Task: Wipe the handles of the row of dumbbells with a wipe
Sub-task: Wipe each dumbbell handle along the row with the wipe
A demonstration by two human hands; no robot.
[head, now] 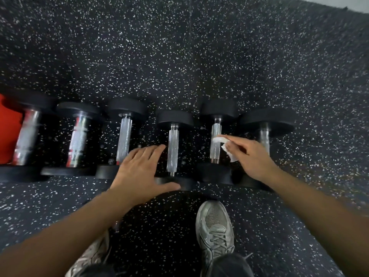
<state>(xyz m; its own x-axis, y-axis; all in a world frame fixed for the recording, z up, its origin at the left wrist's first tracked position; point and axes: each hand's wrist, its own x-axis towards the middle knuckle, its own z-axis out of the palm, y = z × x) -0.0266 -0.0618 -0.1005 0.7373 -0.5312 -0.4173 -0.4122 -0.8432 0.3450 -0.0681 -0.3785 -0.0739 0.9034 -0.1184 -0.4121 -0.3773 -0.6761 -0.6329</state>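
Note:
Several black dumbbells with knurled metal handles lie in a row on the speckled rubber floor. My right hand [249,154] holds a white wipe [220,140] pressed across the handle of the second dumbbell from the right [215,128]. My left hand [139,172] is spread flat, fingers apart, between two handles, with its thumb resting on the near head of the middle dumbbell [173,152]. The rightmost dumbbell [265,134] is partly hidden behind my right hand.
A red object [8,126] lies at the far left beside the largest dumbbell [26,136]. My grey shoes [214,226] stand just in front of the row. Speckled black floor [199,56] stretches beyond the dumbbells.

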